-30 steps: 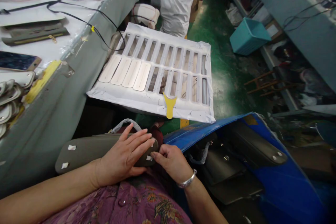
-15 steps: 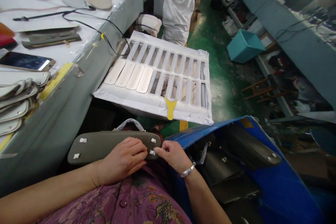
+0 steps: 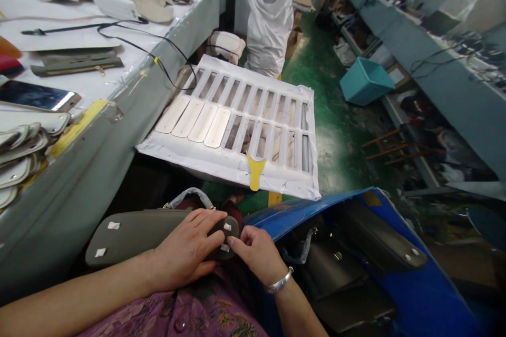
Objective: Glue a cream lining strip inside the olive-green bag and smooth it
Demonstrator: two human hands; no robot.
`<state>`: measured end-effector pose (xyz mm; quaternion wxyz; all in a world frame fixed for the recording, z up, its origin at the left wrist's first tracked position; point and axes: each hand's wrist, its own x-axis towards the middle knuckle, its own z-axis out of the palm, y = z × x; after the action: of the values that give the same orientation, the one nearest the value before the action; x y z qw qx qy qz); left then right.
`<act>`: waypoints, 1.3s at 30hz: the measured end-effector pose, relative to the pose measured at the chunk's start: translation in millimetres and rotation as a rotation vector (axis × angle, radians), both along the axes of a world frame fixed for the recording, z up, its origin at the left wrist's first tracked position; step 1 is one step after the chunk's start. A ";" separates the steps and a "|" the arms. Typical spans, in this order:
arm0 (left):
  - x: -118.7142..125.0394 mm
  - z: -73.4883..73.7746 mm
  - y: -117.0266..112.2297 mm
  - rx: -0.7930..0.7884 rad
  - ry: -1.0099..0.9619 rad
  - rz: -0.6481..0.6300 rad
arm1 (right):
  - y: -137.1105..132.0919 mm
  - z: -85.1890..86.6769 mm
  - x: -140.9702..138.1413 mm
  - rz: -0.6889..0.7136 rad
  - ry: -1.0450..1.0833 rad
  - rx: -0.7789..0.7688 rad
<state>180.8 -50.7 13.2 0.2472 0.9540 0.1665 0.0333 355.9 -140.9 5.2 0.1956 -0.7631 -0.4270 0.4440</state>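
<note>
An olive-grey bag (image 3: pixel 134 234) lies bottom-up across my lap, with small white paper squares stuck on its base feet. My left hand (image 3: pixel 185 250) rests on the right part of the base, fingers bent and pressing it down. My right hand (image 3: pixel 255 250), with a silver bracelet at the wrist, pinches the white paper square (image 3: pixel 225 247) at the bag's right end. A wrapped handle (image 3: pixel 190 194) shows behind the bag.
A white slotted tray (image 3: pixel 237 160) with beige oval pieces and a yellow tool (image 3: pixel 255 170) stands ahead. A blue bin (image 3: pixel 415 295) to my right holds more dark bags. The grey worktable (image 3: pixel 79 168) at left carries a phone, cables and leather pieces. A teal basket (image 3: pixel 366 81) sits on the green floor.
The bag has dropped slightly lower in view and tilted. My left fingers have spread forward over its right end, and my right hand has closed in on the lower white square.
</note>
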 end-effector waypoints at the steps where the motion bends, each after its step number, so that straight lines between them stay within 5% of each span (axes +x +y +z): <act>1: 0.2 -0.1 -0.2 -0.001 0.005 0.003 | 0.2 0.4 -1.2 -0.024 -0.082 0.051; 3: 0.9 -0.8 -0.6 0.004 0.014 0.007 | -0.3 -1.8 -3.9 -0.045 -0.143 0.199; 6: 0.8 -2.5 -1.3 0.018 0.023 -0.001 | -2.0 -11.6 -6.7 0.012 0.071 0.322; 13: -22.8 0.7 7.0 0.058 -0.014 0.091 | -0.9 -18.7 -8.9 -0.034 0.520 0.222; 24: -34.6 1.4 14.0 0.020 -0.029 0.064 | -2.4 -31.2 -14.4 -0.216 0.773 0.269; 26: -31.1 1.3 13.2 0.022 -0.026 0.051 | -1.7 -32.2 -17.1 -0.275 0.703 0.315; 29: -21.7 0.4 11.1 0.021 -0.026 0.004 | -1.4 -23.4 -21.2 -0.317 0.331 0.384; 33: -9.7 -1.4 8.8 0.020 -0.047 -0.023 | -7.3 -1.5 -24.0 -0.165 -0.217 0.436; 39: -7.9 -0.8 10.3 -0.001 -0.063 -0.038 | -10.1 13.1 -17.6 -0.053 -0.230 0.145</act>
<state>172.9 -40.4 12.4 0.2533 0.9553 0.1405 0.0586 338.3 -151.0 18.3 0.2117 -0.8039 -0.4570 0.3162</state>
